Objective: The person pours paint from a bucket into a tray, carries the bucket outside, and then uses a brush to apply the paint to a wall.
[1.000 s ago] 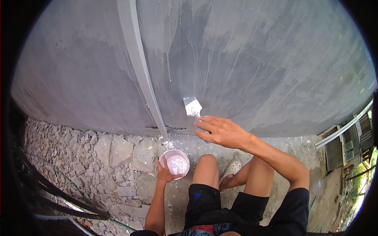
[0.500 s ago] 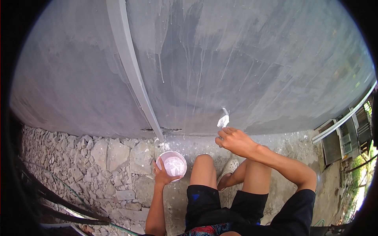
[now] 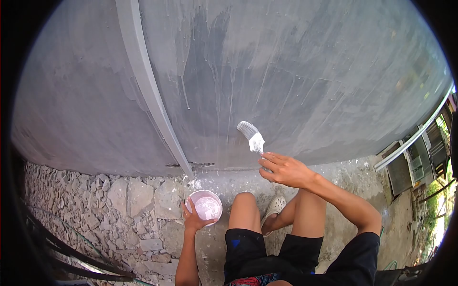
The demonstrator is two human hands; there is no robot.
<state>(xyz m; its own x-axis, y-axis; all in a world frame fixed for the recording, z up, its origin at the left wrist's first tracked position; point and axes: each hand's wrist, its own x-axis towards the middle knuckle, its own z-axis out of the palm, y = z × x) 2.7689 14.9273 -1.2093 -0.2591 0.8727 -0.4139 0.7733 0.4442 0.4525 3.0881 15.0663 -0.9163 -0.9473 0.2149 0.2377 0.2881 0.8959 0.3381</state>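
Observation:
My right hand point(image 3: 286, 170) is closed round the handle of a paintbrush point(image 3: 256, 142). White paint coats the brush's ferrule, and its bristles point up and left, against or just off the grey wall point(image 3: 296, 95); contact is hard to judge. Low on the left, my left hand point(image 3: 193, 218) grips the side of a small white bucket point(image 3: 206, 192), fingers along the outer left and thumb at the near rim. Inside the bucket is whitish-pink paint. Pale drips run down the wall above the brush.
A grey vertical pipe or post point(image 3: 145, 71) runs down the wall, left of the brush. Broken stone rubble point(image 3: 95, 214) covers the ground at left. My knees and a clog-style shoe point(image 3: 274, 212) are beside the bucket. Panels point(image 3: 398, 167) lean at far right.
My right hand has turned the paintbrush so the bristles swing left and show broadside. The view has shifted slightly. My left hand still holds the bucket.

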